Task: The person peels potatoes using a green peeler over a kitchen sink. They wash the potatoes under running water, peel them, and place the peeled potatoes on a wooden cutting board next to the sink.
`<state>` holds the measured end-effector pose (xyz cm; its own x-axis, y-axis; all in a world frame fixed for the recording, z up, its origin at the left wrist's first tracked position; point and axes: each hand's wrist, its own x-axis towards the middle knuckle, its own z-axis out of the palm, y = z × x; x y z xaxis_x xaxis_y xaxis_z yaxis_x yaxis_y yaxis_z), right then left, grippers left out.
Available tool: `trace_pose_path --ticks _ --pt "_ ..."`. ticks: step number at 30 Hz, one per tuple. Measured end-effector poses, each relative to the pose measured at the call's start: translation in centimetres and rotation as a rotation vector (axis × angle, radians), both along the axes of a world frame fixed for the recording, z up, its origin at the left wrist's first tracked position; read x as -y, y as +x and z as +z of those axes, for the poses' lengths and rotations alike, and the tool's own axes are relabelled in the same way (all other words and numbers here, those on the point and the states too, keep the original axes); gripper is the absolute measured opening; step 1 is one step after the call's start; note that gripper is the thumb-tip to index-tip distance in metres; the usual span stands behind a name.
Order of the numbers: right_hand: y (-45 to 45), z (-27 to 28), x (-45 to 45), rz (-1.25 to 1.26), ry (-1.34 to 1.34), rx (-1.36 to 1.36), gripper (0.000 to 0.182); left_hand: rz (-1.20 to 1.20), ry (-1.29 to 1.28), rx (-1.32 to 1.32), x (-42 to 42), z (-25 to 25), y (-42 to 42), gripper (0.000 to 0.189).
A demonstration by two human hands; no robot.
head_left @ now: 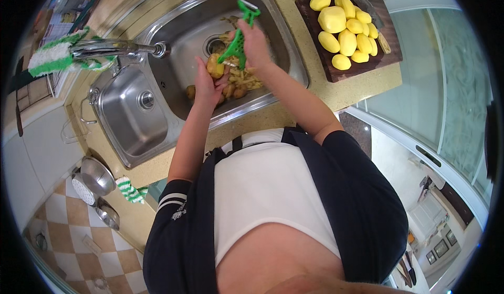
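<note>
My left hand holds a partly peeled potato over the large steel sink basin. In my right hand is a green plastic peeler, its lower end close against that potato. Below my hands, potato peelings and several unpeeled potatoes lie in the basin. More peelings lie by the drain. At the right, a dark wooden cutting board bears several peeled yellow potatoes. A knife with a broad dark blade and a wooden handle lies along the board's far side.
A chrome faucet with a green and white striped cloth reaches over the sink's left side. The smaller basin adjoins at left. Steel colanders and another striped cloth are at lower left. A glass sliding door stands at right.
</note>
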<state>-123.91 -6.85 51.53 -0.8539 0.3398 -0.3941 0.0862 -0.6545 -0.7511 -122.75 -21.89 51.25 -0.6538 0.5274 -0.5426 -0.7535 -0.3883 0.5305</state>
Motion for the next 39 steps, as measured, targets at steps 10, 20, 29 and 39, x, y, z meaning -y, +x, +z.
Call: trace_pose_path --ticks 10,20,29,39 --pt "-3.8 -2.3 -2.9 -0.044 0.382 0.281 0.022 -0.071 -0.177 -0.02 -1.4 1.9 1.8 0.034" --pt "-0.5 1.5 1.9 0.106 0.044 0.003 0.022 0.071 -0.022 0.051 -0.7 0.0 0.0 0.039" --pt "-3.7 -2.6 -2.9 -0.064 0.163 0.073 0.022 -0.054 -0.005 0.073 -0.4 0.9 0.0 0.037" --pt "-1.8 -1.6 1.3 0.233 0.117 0.001 0.021 0.066 -0.241 -0.08 -1.4 0.2 -0.1 0.039"
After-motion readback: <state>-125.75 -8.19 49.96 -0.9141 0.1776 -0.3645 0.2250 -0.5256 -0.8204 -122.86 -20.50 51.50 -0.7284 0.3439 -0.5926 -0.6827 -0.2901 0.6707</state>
